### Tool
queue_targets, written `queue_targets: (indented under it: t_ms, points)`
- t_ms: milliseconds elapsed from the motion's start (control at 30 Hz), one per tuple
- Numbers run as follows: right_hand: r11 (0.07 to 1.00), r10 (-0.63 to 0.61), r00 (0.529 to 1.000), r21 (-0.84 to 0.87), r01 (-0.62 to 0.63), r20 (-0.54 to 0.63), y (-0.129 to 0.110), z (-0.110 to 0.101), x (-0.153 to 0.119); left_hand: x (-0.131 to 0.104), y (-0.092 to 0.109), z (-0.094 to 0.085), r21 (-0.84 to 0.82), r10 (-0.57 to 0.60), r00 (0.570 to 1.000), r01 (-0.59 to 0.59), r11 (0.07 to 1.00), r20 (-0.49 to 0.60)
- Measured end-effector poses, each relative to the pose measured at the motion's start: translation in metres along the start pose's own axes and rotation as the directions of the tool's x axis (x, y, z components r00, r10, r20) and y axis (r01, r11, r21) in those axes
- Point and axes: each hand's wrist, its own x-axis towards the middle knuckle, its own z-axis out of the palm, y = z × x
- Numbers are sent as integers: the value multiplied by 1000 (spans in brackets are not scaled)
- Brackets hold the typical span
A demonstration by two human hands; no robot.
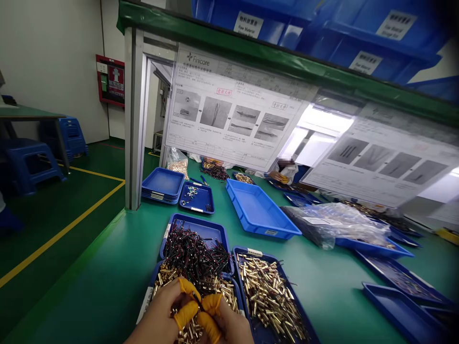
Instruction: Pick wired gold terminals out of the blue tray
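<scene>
My left hand (167,306) and my right hand (231,319) meet over a blue tray (145,302) of brass-coloured metal tubes (229,292). Yellow finger covers sit on the thumbs and fingertips of both. Closed in a pinch, my left hand has a short black wire (196,297) at its fingertips, and small shiny ends show inside its curled fingers. The right fingers are pressed together close against the left ones; what they grip is hidden. Just beyond lies a tray (218,231) heaped with short black and red wires (191,251). To the right, another tray (241,252) holds many brass-coloured pieces (267,286).
An empty light-blue tray (256,205) lies farther back, near stacked trays (163,181) and a tray of small parts (204,205). Plastic bags (344,220) lie to the right. Instruction sheets (229,105) hang from the shelf. Another person's hand (278,177) shows behind.
</scene>
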Motion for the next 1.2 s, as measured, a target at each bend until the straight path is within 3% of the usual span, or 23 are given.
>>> queue_targets:
  t_ms: [167,267,367,467,567,700,833,1000,1200]
  points:
    - [1000,-10,1000,-5,10,-16,-8,0,-2,-1,8,-2,-121,-38,999,42,992,33]
    - [999,14,1000,29,-14,-2,-12,-2,-2,1,12,-7,-170,-106,989,88,981,-100]
    - [985,117,993,122,-119,17,-14,-4,-1,5,14,-11,-186,-203,956,165,969,-211]
    - [976,144,990,164,-144,11,-14,-3,-1,6,12,-9,-176,-236,963,211,962,-134]
    - [996,56,995,72,-49,-86,-10,-1,-2,4,9,-4,-24,-125,992,124,992,-17]
    - [1000,-22,997,-14,20,-80,-2,1,-3,-2,6,-2,175,94,994,-102,979,54]
    - [992,-16,999,124,21,-35,-4,4,-3,-4,9,-1,63,64,997,-67,996,38]
    - [810,85,987,568,-146,133,-32,2,-5,-4,18,0,-192,-61,997,69,979,47]
    - [616,132,978,760,-207,160,-39,-4,-5,-4,18,0,-157,14,999,-19,987,-31]
